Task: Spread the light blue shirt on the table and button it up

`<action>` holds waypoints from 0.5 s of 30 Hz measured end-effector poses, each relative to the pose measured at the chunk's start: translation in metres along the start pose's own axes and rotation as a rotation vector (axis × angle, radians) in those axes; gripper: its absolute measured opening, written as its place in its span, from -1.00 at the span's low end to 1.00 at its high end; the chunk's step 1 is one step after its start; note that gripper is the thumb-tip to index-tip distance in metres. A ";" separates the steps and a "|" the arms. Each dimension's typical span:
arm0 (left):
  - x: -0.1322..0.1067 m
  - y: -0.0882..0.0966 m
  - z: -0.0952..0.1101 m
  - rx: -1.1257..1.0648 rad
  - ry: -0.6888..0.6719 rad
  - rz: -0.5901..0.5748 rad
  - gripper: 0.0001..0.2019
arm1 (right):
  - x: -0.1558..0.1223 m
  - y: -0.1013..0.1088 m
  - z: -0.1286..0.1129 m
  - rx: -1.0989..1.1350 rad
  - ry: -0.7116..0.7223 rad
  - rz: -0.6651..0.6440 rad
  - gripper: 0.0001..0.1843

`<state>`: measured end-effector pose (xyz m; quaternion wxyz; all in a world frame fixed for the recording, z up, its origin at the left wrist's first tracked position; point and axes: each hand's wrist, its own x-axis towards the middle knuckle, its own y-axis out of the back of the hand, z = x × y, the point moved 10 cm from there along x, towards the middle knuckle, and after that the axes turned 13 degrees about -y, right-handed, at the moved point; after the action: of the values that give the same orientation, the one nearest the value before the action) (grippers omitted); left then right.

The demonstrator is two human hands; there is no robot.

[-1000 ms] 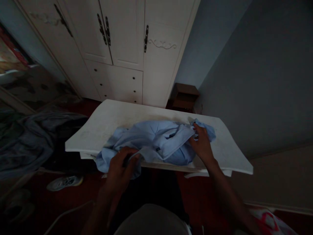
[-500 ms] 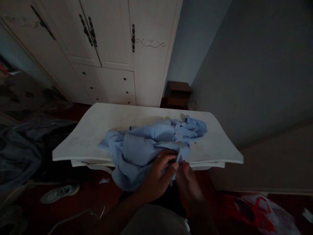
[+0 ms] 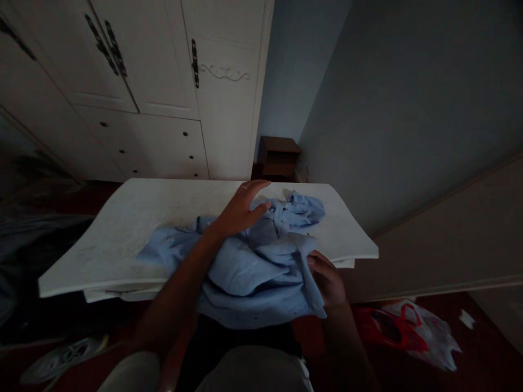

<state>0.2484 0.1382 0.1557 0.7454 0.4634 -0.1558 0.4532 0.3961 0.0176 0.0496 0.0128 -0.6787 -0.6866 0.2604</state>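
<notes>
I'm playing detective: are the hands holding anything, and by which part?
The right hand holds the blue cloth by its right-hand edge; the left hand is open over it, empty.

In dim light — white wardrobe point(image 3: 163, 81), brown cabinet point(image 3: 279, 145), blue-grey wall point(image 3: 408, 109), dark red floor point(image 3: 486, 348)

The light is rather dim, with the white surface point(image 3: 122, 218) the palest, the floor point(image 3: 484, 348) deeply shadowed, and fine details soft.
</notes>
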 end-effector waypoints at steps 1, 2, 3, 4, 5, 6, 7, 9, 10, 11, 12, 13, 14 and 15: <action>0.009 -0.023 -0.014 0.002 -0.008 -0.143 -0.39 | 0.000 0.001 -0.002 -0.021 0.003 0.006 -0.70; 0.013 -0.048 -0.029 -0.011 -0.003 -0.293 -0.26 | 0.000 0.002 -0.005 -0.048 0.011 0.014 -0.65; 0.016 -0.072 -0.041 -0.013 -0.005 -0.429 -0.14 | 0.000 0.003 -0.008 -0.078 0.024 0.022 -0.61; 0.016 -0.092 -0.049 -0.019 -0.027 -0.541 -0.08 | 0.000 0.006 -0.012 -0.109 0.043 0.034 -0.56; 0.016 -0.110 -0.054 -0.033 -0.047 -0.635 -0.11 | 0.000 0.010 -0.017 -0.137 0.067 0.054 -0.52; 0.014 -0.124 -0.059 -0.044 -0.052 -0.713 -0.20 | -0.001 0.017 -0.022 -0.161 0.095 0.087 -0.48; 0.012 -0.133 -0.063 -0.040 -0.054 -0.766 -0.34 | -0.003 0.026 -0.028 -0.182 0.118 0.131 -0.45; 0.011 -0.134 -0.070 0.007 -0.045 -0.799 -0.65 | -0.007 0.049 -0.040 -0.210 0.134 0.249 -0.40; 0.013 -0.127 -0.074 0.051 -0.039 -0.773 -0.75 | -0.009 0.063 -0.045 -0.225 0.116 0.307 -0.38; 0.017 -0.112 -0.077 0.103 -0.028 -0.707 -0.78 | -0.010 0.076 -0.050 -0.245 0.092 0.355 -0.37; 0.023 -0.092 -0.080 0.149 -0.010 -0.610 -0.76 | -0.010 0.089 -0.055 -0.268 0.068 0.394 -0.37; 0.028 -0.066 -0.083 0.194 0.021 -0.470 -0.71 | -0.009 0.102 -0.062 -0.293 0.053 0.422 -0.36; 0.032 -0.033 -0.084 0.231 0.057 -0.294 -0.68 | -0.006 0.112 -0.072 -0.320 0.058 0.433 -0.35; 0.033 0.001 -0.082 0.252 0.092 -0.104 -0.65 | -0.002 0.120 -0.082 -0.342 0.072 0.420 -0.31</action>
<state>0.2499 0.2245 0.1352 0.7102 0.5395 -0.0391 0.4506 0.5379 0.0362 0.0758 -0.1319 -0.8073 -0.5639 0.1134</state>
